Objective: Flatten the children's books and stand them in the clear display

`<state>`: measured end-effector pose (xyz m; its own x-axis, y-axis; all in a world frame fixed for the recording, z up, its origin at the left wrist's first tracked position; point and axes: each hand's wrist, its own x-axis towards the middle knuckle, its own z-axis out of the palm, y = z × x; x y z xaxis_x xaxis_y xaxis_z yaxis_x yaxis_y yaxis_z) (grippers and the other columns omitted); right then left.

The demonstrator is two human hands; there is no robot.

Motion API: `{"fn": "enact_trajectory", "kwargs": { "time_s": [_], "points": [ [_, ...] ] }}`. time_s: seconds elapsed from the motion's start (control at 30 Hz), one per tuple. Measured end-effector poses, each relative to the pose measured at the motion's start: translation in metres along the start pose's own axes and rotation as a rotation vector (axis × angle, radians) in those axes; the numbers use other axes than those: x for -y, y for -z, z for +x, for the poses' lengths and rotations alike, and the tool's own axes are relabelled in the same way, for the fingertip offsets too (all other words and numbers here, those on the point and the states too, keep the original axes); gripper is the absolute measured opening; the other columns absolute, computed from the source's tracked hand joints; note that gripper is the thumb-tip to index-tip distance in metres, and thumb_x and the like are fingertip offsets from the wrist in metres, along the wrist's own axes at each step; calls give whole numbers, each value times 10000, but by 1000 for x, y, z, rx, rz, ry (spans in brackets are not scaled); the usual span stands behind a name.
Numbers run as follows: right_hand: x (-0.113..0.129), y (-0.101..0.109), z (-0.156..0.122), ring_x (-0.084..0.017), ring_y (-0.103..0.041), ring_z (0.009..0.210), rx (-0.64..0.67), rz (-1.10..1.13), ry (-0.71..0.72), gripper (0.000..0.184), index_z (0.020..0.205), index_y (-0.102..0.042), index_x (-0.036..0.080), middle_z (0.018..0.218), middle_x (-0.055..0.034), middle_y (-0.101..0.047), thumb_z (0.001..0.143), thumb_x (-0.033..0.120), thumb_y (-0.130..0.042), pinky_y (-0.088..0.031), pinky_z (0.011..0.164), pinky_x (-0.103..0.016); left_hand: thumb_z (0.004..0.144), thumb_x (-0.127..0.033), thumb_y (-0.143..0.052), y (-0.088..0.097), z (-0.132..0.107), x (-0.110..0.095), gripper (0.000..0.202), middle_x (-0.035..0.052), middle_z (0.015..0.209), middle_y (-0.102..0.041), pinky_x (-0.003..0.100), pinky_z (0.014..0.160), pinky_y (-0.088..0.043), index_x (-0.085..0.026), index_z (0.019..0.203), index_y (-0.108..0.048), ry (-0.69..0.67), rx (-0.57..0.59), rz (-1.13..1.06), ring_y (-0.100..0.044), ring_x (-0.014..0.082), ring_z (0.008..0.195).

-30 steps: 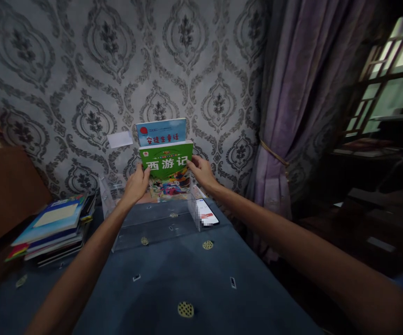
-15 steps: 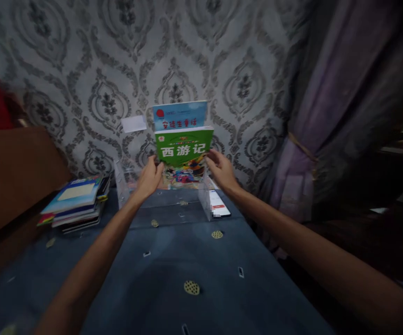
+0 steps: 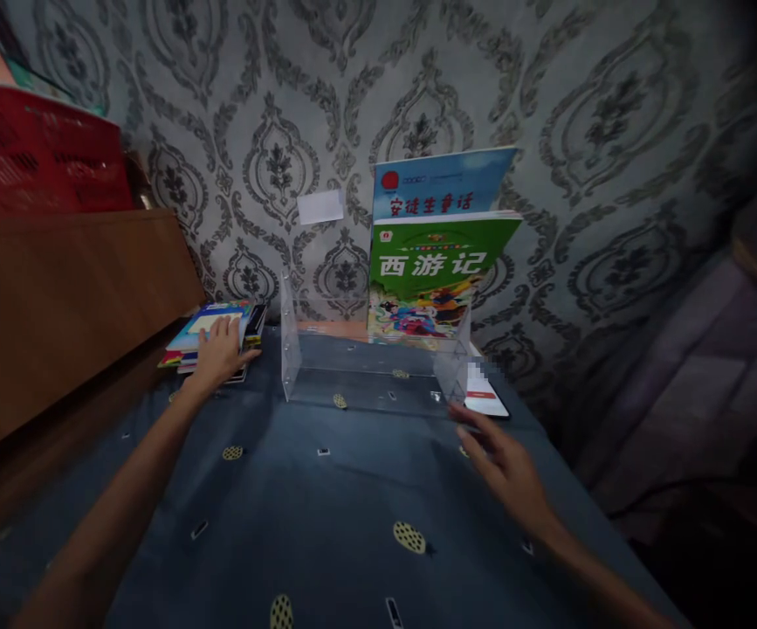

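My left hand point(image 3: 217, 351) lies over the top of a stack of books point(image 3: 185, 339), fingers stretched across the blue upper cover and thumb out to the right. A clear plastic book rack point(image 3: 291, 354) stands in the middle of the table. At its right end a green picture book point(image 3: 440, 249) leans upright, in front of a taller blue book point(image 3: 450, 170). My right hand point(image 3: 505, 467) hovers near the rack's front right corner, fingers apart and holding nothing.
A phone with a lit screen point(image 3: 489, 397) lies right of the rack. The dark blue patterned tablecloth point(image 3: 326, 524) covers the table. On the left, a red basket point(image 3: 44, 148) sits on a brown wooden cabinet point(image 3: 77, 306). A white paper point(image 3: 320, 208) is on the patterned wall.
Both hands have come off the green book, which stands in the rack. My left hand has moved left onto the stack; my right has drawn back toward me. The view has turned left.
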<state>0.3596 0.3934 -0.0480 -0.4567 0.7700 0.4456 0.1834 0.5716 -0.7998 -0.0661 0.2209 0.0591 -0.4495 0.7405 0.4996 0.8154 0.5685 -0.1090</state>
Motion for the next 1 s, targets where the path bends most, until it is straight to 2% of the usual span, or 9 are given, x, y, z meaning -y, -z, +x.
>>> {"fn": "enact_trajectory", "kwargs": {
  "time_s": [0.07,0.13,0.3,0.43,0.6,0.8,1.0],
  "points": [
    [-6,-8,-8,-317,-703,1080,38,19,-33,463,1210,-685,299,1237,-108,-718,878,586,-538,-609,845,-463,912,-452,-537,-6,0,20,683,300,1521,-403,692,1102,-265,-91,1467,-371,16,105,53,-339,423,1443],
    [-10,-16,-14,-316,-698,1096,51,23,-57,458,1194,-692,298,1223,-102,-726,874,585,-534,-605,862,-473,923,-416,-505,-10,0,34,641,272,1531,-410,707,1088,-275,-132,1480,-364,13,167,68,-355,403,1442],
    [-19,-28,-26,-321,-702,1089,59,10,-96,439,1130,-723,297,1172,-100,-747,862,588,-533,-585,924,-512,943,-194,-385,-9,2,47,504,202,1511,-470,610,1088,-348,-205,1445,-428,-16,182,105,-418,336,1416],
    [-22,-26,-29,-329,-714,1059,85,23,-101,440,1092,-743,305,1142,-101,-758,858,612,-532,-581,934,-532,916,-68,-290,-3,0,44,539,211,1419,-550,544,1046,-406,-181,1405,-486,-40,168,139,-490,328,1354],
    [-19,-23,-29,-331,-728,1014,92,30,-107,450,1063,-757,306,1103,-102,-768,860,636,-527,-584,928,-531,918,-53,-282,3,-14,34,535,235,1377,-568,542,994,-442,-127,1404,-493,-66,147,181,-532,368,1291],
    [-19,-26,-31,-315,-729,1009,110,31,-88,457,1045,-759,284,1088,-108,-770,871,631,-518,-589,918,-499,934,-60,-308,8,-41,23,520,234,1380,-564,535,958,-476,-139,1415,-491,-65,120,215,-537,372,1279],
    [-17,-24,-34,-298,-725,1006,139,-6,-70,484,1080,-750,221,1088,-121,-767,898,590,-495,-580,917,-469,915,-38,-368,8,-79,11,517,227,1403,-562,526,973,-484,-105,1410,-500,-79,83,270,-545,360,1286]
  ]
}}
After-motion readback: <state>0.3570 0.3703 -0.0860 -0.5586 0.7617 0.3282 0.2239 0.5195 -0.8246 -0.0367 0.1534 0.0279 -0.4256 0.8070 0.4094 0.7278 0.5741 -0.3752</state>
